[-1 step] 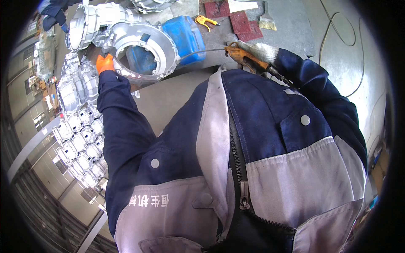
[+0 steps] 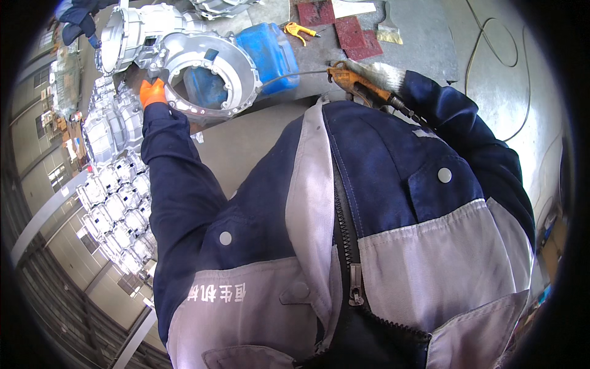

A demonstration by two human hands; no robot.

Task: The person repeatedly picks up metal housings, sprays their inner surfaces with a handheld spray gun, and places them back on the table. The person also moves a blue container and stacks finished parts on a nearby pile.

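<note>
A silvery cast-metal housing (image 2: 244, 64) with a wide round opening stands before me on the bench. At its left edge, my left hand (image 2: 153, 92) in an orange glove with dark fingertips is closed on the rim. My right hand (image 2: 386, 76), in a whitish knit glove, is wrapped round an orange air tool (image 2: 353, 80) with a hose fitting at its rear. From the tool's front a long thin rod (image 2: 295, 76) runs left to the housing's right rim. Whether its tip touches the metal I cannot tell.
Behind the housing lies a blue plastic jug (image 2: 270, 52). A yellow blow gun (image 2: 300, 31), dark red pads (image 2: 350, 35) and a flat brush (image 2: 389, 27) lie on the grey bench. Another housing (image 2: 144, 31) stands far left, near another person's sleeve (image 2: 77, 21). A hose (image 2: 528, 92) trails at right.
</note>
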